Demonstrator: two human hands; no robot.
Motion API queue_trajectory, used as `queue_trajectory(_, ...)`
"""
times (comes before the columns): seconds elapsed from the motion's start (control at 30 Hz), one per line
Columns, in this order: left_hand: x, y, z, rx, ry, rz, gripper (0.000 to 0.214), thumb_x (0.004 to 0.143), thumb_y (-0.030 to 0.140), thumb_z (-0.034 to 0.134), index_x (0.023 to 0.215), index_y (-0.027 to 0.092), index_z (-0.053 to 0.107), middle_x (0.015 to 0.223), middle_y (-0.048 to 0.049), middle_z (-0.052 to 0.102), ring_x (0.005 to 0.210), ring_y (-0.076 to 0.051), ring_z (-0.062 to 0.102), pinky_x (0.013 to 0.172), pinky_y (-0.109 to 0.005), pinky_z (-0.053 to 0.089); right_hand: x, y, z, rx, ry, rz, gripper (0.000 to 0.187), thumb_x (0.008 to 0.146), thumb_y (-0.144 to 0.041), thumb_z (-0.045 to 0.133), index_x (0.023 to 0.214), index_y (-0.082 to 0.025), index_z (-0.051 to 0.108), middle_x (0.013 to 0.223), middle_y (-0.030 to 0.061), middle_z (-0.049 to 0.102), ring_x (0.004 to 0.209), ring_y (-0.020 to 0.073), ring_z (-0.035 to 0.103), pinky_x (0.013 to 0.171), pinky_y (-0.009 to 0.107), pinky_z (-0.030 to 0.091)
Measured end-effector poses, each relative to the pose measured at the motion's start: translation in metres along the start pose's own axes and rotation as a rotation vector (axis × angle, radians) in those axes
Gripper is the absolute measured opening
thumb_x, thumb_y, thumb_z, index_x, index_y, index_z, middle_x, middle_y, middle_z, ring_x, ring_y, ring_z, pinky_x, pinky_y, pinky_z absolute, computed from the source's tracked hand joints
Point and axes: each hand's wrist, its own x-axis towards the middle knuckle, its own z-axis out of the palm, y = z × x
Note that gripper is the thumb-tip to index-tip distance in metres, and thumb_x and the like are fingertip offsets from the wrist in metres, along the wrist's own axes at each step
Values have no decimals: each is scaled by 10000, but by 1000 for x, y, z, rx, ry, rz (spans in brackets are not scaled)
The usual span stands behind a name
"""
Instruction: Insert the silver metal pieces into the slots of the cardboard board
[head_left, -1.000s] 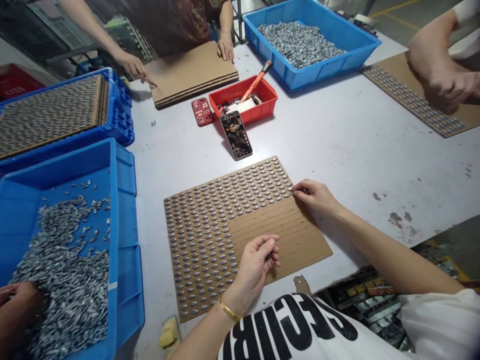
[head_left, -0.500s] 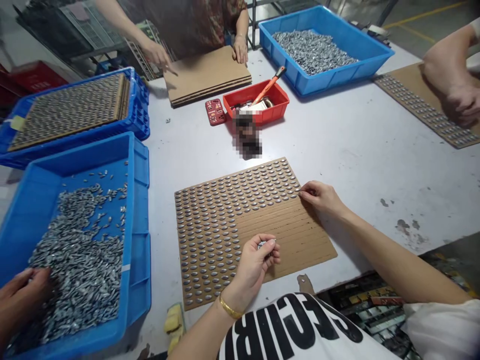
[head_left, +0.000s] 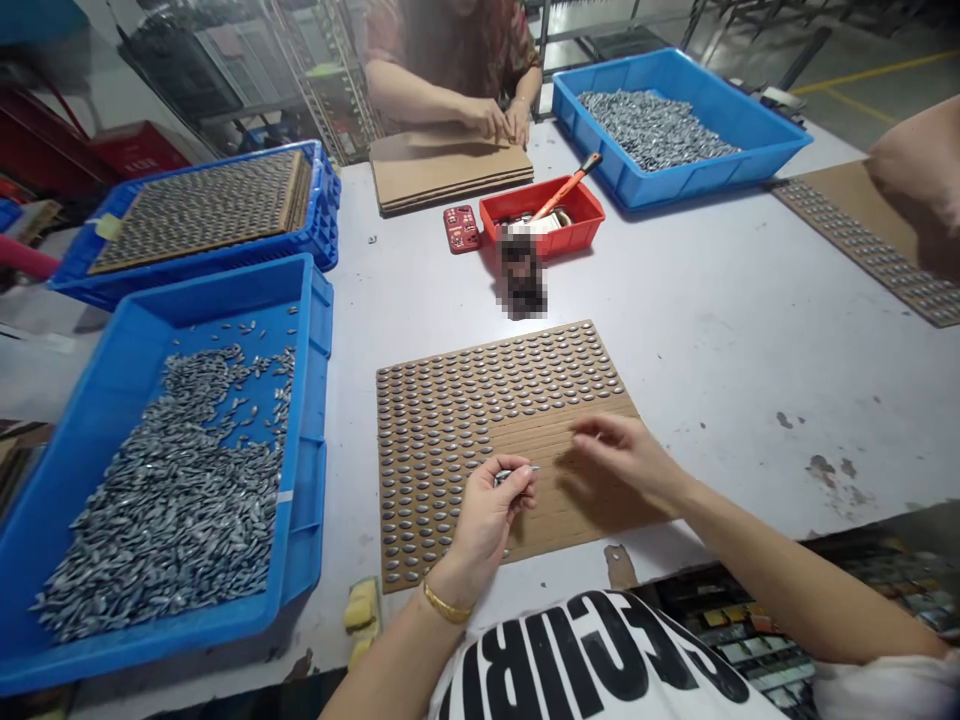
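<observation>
My left hand [head_left: 491, 505] is closed around several small silvery oval metal pieces, one of them poking out between thumb and forefinger [head_left: 531, 468]. It is over the lower middle of a brown cardboard sheet [head_left: 555, 510]. Rows of the same oval pieces [head_left: 435, 430] stand across the sheet's upper part and down its left side; the lower right part shows bare grooved cardboard. My right hand [head_left: 634, 455], slightly blurred, hovers above that bare part with fingers stretched toward my left hand. I see nothing between its fingers.
At left stands a blue bin [head_left: 311, 480] of loose metal pieces, with a filled-sheet tray [head_left: 322, 235] behind it. A red box [head_left: 577, 235] holds an orange-handled tool [head_left: 566, 190]. Another blue bin [head_left: 637, 190] stands behind. Co-workers' hands [head_left: 495, 120] rest by stacked cardboard [head_left: 450, 180].
My right hand has left the sheet's right edge and moved left toward my left hand, its fingers parting. A co-worker's hand has left the left bin. The whole view has shifted.
</observation>
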Motion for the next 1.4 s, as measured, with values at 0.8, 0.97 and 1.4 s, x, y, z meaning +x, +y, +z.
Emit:
queue_trajectory(0.8, 0, 15, -30, -74, -48, -79, 260, 714, 215, 738, 923, 139, 602, 789, -50, 660, 651, -117, 637, 643, -231, 533, 13, -46, 57, 7, -332, -167, 105, 878, -245, 569, 901, -206, 664, 820, 25, 637, 732, 136, 581, 637, 251, 440)
queue_trajectory(0.97, -2, 15, -36, -108, -64, -86, 210, 764, 206, 688, 948, 139, 611, 870, -78, 677, 720, -138, 666, 708, -254, 549, 16, -38, 59, 63, -347, -116, 104, 875, -235, 558, 884, -200, 655, 823, 20, 644, 711, 128, 582, 606, 238, 431)
queue_trajectory(1.4, -2, 16, -44, -180, -27, -52, 231, 843, 219, 580, 1053, 123, 585, 991, -139, 697, 833, -198, 689, 790, -323, 553, 59, 6, 96, -448, -48, -350, 144, 903, -177, 475, 845, -183, 606, 839, 47, 589, 735, 141, 548, 648, 238, 408)
